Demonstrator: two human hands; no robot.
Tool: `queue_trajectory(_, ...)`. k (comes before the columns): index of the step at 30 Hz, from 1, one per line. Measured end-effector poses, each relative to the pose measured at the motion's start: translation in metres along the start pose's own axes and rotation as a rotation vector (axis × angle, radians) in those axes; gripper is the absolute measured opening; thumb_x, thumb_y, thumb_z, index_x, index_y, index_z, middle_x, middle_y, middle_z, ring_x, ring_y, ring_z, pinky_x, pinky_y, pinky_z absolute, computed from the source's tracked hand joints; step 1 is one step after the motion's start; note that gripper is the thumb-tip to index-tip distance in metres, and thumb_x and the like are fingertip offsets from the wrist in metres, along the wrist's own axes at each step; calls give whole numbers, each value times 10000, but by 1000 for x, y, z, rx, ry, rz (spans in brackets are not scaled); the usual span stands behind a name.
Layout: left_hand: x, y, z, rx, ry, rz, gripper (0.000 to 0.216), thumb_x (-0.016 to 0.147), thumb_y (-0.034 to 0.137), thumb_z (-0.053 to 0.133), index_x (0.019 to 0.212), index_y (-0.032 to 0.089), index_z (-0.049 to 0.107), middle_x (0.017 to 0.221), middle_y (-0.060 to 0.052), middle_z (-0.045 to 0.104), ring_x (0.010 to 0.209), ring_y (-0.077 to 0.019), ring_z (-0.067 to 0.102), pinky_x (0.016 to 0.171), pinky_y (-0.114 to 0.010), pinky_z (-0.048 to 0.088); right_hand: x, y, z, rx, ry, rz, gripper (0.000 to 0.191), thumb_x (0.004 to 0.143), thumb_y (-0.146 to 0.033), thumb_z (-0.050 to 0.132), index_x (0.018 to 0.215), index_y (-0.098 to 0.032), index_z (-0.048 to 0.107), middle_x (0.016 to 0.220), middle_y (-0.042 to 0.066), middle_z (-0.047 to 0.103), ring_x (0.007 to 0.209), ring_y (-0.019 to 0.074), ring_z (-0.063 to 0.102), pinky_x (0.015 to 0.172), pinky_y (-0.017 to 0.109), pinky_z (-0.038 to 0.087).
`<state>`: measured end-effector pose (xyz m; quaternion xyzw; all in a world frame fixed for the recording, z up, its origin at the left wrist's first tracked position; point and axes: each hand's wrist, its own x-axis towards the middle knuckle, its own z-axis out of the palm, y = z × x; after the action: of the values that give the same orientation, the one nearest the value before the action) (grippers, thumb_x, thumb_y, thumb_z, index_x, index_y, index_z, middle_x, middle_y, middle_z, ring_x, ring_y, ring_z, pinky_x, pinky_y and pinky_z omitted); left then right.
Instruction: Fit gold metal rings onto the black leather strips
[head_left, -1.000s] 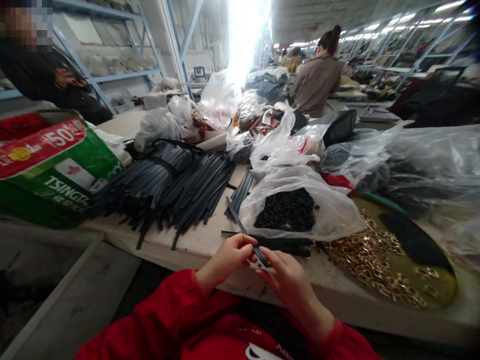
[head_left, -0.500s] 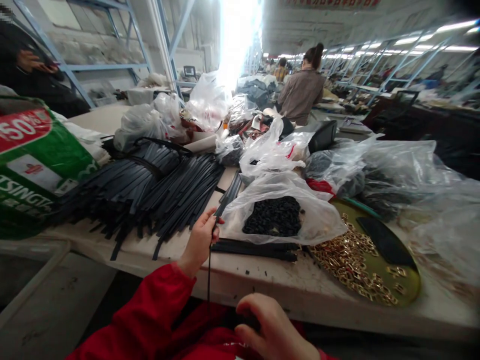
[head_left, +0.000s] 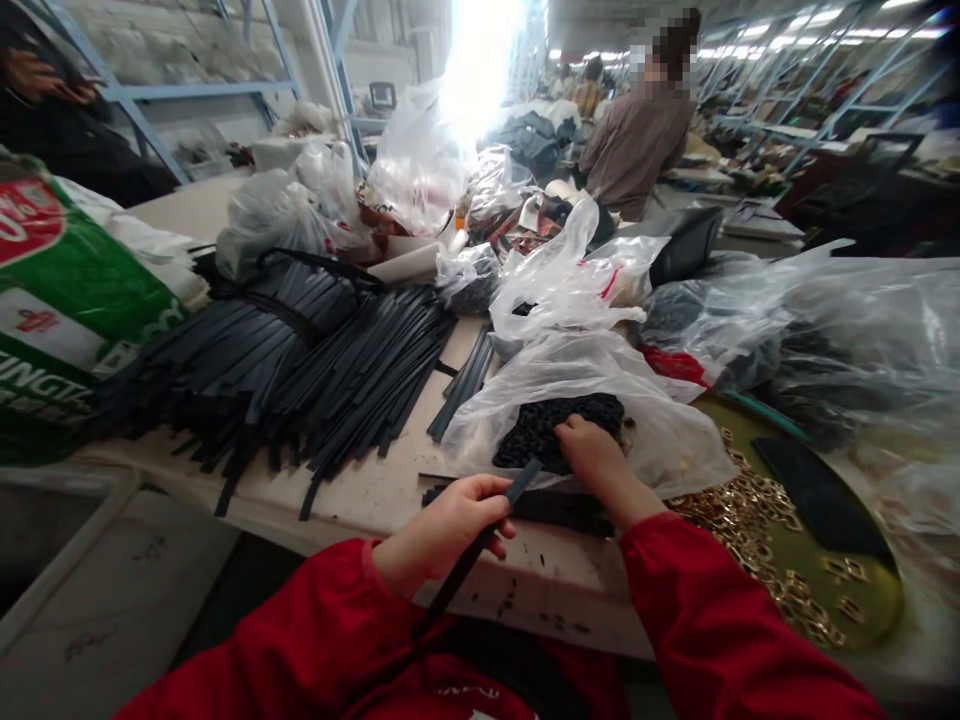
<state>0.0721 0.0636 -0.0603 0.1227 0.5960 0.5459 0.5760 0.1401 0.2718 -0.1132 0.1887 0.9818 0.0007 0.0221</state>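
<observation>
Dark strap (head_left: 523,484) gripped between closed thumb and fingers of the left hand (head_left: 457,515), held aslant at the tabletop (head_left: 390,490) edge, small black pieces (head_left: 521,435) heaped in an open plastic bag (head_left: 675,440), touched by the right hand's (head_left: 592,455) bent fingers, whether any is grasped cannot be told

A long-sleeved, bright red fabric garment (head_left: 300,625) with creased sleeves (head_left: 739,615) and plain red cuffs (head_left: 649,527) leaves the left hand (head_left: 457,515) and right hand (head_left: 596,455) bare; small white lettering (head_left: 470,691) marks its front, beside black cloth (head_left: 521,655).
</observation>
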Motion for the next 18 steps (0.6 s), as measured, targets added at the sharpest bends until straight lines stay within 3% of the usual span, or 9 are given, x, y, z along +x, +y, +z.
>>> queue_trajectory(9, 7, -5, 4, -57, -23, -29, 251, 714, 189, 541, 959, 146, 576, 842, -24, 561, 563, -59, 532, 427, -156, 429, -4, 0, 1, -57, -53, 70, 221, 795, -32, 377, 882, -107, 566, 899, 152, 561, 764, 240, 606, 589, 295, 435)
queue_trajectory(14, -2, -5, 8, -32, -24, -26, 239, 712, 203, 534, 939, 145, 581, 904, -41, 589, 552, -53, 531, 409, -149, 374, -10, 4, -7, -3, 0, 103, 209, 801, -54, 396, 918, -103, 562, 935, 156, 580, 829, 240, 606, 660, 312, 460)
queue_trajectory(16, -6, -5, 9, -30, -25, -31, 229, 721, 205, 523, 930, 137, 584, 908, -50, 609, 531, -42, 512, 402, -142, 338, -19, 3, -14, 98, 69, 102, 207, 808, -91, 420, 965, -113, 552, 981, 136, 591, 905, 221, 587, 741, 303, 456)
queue_trajectory(18, -11, -5, 10, -33, -38, -32, 231, 733, 219, 516, 934, 130, 586, 888, -54, 626, 520, -38, 497, 410, -142, 326, -35, -4, -19, 413, 142, 102, 201, 813, -157, 450, 987, -140, 549, 974, 98, 615, 907, 193, 584, 770, 287, 454)
